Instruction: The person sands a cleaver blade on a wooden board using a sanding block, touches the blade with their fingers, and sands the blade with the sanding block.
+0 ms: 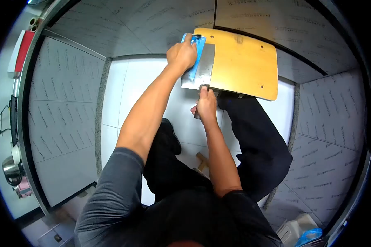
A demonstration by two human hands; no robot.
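We see the right hand (206,104) holding a broad cleaver (208,66) by its handle (198,113), while the left hand (183,54) grips a blue tool (200,51) over it; whether the two touch, we cannot quite tell. The cleaver overlaps the left end of a yellow board (244,61). Below, a dark shoe (171,133) rests on white floor tiles (138,76).

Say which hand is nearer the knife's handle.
Right. The right hand is wrapped around the handle; the left hand is farther forward, on the blue tool over the blade.
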